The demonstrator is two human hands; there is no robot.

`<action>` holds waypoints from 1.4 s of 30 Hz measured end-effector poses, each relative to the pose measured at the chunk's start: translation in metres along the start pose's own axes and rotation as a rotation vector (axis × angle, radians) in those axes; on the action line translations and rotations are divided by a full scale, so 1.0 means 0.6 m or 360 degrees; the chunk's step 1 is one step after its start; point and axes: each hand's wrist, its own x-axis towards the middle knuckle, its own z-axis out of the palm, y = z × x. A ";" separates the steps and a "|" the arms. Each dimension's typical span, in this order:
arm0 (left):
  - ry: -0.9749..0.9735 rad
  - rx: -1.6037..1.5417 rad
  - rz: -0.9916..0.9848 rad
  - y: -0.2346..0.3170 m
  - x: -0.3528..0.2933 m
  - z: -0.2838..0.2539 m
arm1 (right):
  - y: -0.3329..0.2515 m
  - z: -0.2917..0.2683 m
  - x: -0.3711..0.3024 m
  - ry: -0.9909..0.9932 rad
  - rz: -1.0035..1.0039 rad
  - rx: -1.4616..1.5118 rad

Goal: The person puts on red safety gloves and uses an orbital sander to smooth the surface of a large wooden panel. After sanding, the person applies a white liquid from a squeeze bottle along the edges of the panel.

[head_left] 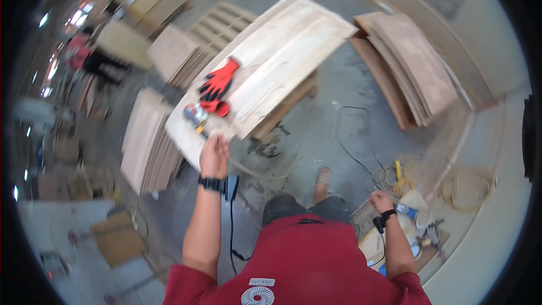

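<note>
On the pale board (293,39), a red glove (219,79) lies unworn by a blurry tool (195,114) near the left hand (214,156); I can't tell its grip, the right hand's (382,199), or how much is done.

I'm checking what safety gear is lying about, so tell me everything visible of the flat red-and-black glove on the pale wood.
The glove is bright red toward the cuff and black over much of its fingers; it looks like fabric with a dark coating, though blur hides the texture. It lies unworn on the pale wooden panel, cuff toward the picture's upper right, fingers toward the lower left. Beside its finger end is another red piece; contact is unclear. Neither hand touches the glove.
</note>
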 end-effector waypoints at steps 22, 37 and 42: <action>0.0128 0.1509 0.0538 0.029 0.201 -0.046 | -0.806 0.259 0.195 -0.0799 -0.1598 -0.0948; 0.0095 0.1358 0.0361 0.000 0.134 0.020 | -1.110 0.452 0.409 -0.0297 -0.2231 -0.2104; 0.0385 0.1292 0.0385 -0.005 0.098 0.069 | -1.195 0.543 0.490 -0.0362 -0.2398 -0.2680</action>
